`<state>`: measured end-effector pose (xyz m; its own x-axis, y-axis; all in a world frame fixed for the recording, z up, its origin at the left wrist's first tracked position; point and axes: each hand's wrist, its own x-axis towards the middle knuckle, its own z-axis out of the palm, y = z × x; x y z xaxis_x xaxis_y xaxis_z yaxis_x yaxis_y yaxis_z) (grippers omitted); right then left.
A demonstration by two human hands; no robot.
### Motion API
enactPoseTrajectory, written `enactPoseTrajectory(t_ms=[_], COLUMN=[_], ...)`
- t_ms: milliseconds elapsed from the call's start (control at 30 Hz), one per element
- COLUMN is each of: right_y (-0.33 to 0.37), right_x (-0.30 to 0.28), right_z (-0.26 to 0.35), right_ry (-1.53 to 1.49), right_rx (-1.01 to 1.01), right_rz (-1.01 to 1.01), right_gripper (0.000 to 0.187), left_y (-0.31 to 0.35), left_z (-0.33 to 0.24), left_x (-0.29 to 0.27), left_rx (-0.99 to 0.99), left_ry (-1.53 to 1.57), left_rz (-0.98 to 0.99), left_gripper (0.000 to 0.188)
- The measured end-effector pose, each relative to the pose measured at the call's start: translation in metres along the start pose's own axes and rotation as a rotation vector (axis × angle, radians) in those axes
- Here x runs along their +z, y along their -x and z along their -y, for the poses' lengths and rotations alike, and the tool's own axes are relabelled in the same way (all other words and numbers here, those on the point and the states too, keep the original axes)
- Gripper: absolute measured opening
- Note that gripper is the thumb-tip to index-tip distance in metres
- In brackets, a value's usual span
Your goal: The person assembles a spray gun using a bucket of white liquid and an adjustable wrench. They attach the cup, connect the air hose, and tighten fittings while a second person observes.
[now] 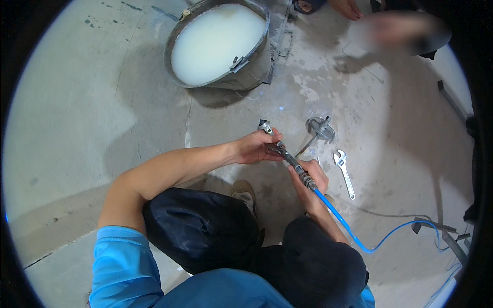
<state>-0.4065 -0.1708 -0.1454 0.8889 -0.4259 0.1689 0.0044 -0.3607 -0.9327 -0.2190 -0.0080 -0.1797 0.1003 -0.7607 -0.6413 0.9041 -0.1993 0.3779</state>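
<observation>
Both my hands hold a long metal air tool (294, 163) with a blue hose (343, 224) at its rear end. My left hand (254, 147) is closed round the front part, just behind the silver head with a dark tip. My right hand (314, 177) grips the rear part near the hose fitting, and some of its fingers are hidden under the tool. To the right of my right hand, an adjustable wrench (344, 175) lies on the floor. Just beyond the tool lies a round grey metal piece (321, 129) with a small stem.
A large dark bucket (268, 56) of milky whitish liquid stands ahead of me. At the far right is another person's hand (347, 8). The blue hose loops right across the concrete floor (385, 179) to dark metal bars (452, 241). My shoe (244, 192) is below my left hand.
</observation>
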Motion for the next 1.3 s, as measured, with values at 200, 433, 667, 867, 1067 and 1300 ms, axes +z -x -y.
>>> enactPoseTrajectory(t_ms=[200,433,667,867,1067,1300], right_y=[-0.002,-0.007,-0.024,-0.034,-0.029,-0.023], right_x=[0.007,0.002,-0.002,-0.001,0.004,0.013], right_z=[-0.002,-0.007,0.003,0.005,0.000,-0.006], right_ry=[-0.002,0.004,-0.124,-0.094,-0.131,-0.109], right_rx=[-0.066,-0.175,-0.100,-0.231,-0.255,-0.267], right_rz=[-0.034,0.137,0.354,0.393,0.332,0.265], right_gripper=[0.020,0.040,0.082,0.074,0.060,0.050], left_y=[0.000,-0.001,0.002,0.001,0.001,0.003], left_z=[-0.003,-0.003,0.003,0.010,0.011,0.007], left_x=[-0.001,-0.007,-0.009,-0.010,-0.012,-0.007], left_rx=[-0.015,-0.034,-0.086,-0.095,-0.107,-0.127], left_ry=[-0.024,-0.058,-0.087,-0.016,0.038,0.049], left_rz=[-0.031,-0.056,0.037,0.183,0.199,0.133], left_gripper=[0.017,0.015,0.018,0.024,0.027,0.028])
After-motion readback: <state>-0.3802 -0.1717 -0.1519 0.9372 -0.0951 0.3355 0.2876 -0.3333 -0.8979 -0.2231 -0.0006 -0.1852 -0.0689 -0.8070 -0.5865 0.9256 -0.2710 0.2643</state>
